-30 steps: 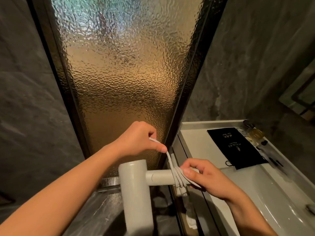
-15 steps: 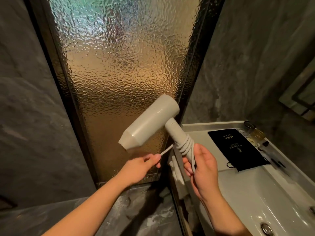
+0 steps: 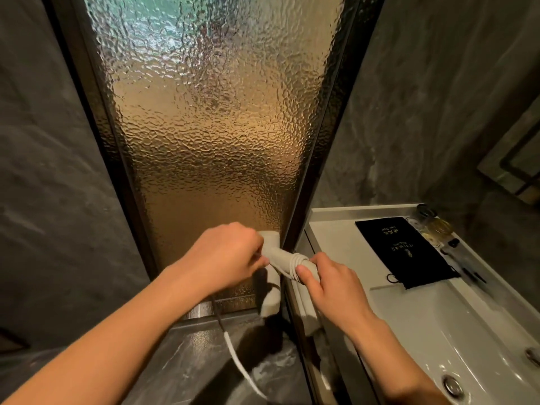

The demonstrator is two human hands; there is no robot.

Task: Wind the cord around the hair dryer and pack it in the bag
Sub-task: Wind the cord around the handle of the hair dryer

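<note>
My right hand (image 3: 330, 285) clamps wound cord (image 3: 295, 266) on hair dryer (image 3: 273, 283) handle; left hand (image 3: 225, 255) grips cord (loose tail dangles). Bag (image 3: 406, 252) lies flat beside sink (image 3: 455, 343).

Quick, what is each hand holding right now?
Left hand: closed on the cord beside the hair dryer.
Right hand: closed on the dryer's handle, thumb pressing the wound coils.

The hair dryer (image 3: 273, 273) is held in front of the glass door (image 3: 204, 127), the left hand (image 3: 225, 255) at its left, the right hand (image 3: 330, 285) at its right. The cord (image 3: 239, 358) hangs below the dryer. The bag (image 3: 403, 252) lies on the counter (image 3: 333, 238), right of the dryer; the basin (image 3: 438, 331) lies right of the dryer too, nearer than the bag.
</note>
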